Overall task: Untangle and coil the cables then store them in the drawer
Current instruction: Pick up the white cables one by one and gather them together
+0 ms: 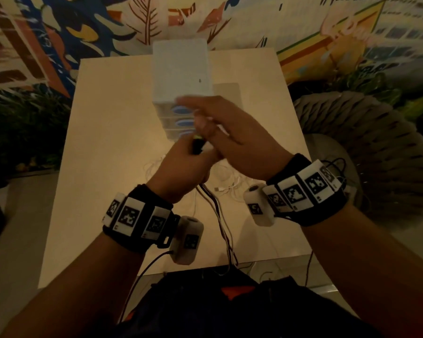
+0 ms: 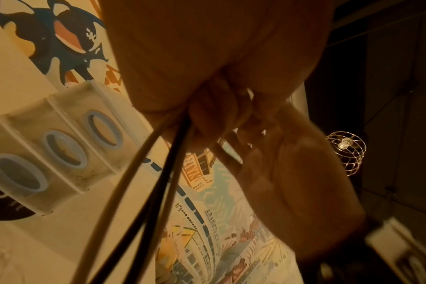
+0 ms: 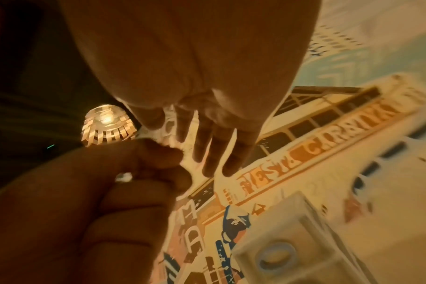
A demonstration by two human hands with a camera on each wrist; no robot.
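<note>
My left hand (image 1: 189,158) grips a bundle of black and white cables (image 1: 216,213) above the table, and a dark plug (image 1: 197,144) sticks up out of the fist. The strands hang from the fist (image 2: 214,115) down past the table's front edge (image 2: 144,192). My right hand (image 1: 205,113) is held just beyond the left, its fingers (image 3: 214,151) straight and pointing left, its palm (image 2: 292,173) facing the left fist (image 3: 97,192). One dark strand (image 2: 227,156) runs towards that palm. More white cables (image 1: 226,187) lie loose on the table under the hands.
A white drawer unit (image 1: 181,69) with three shut drawers and blue ring handles (image 2: 61,148) stands mid-table behind the hands (image 3: 292,249). The pale table (image 1: 103,142) is bordered by a mural wall. A woven lampshade (image 1: 366,147) sits at the right.
</note>
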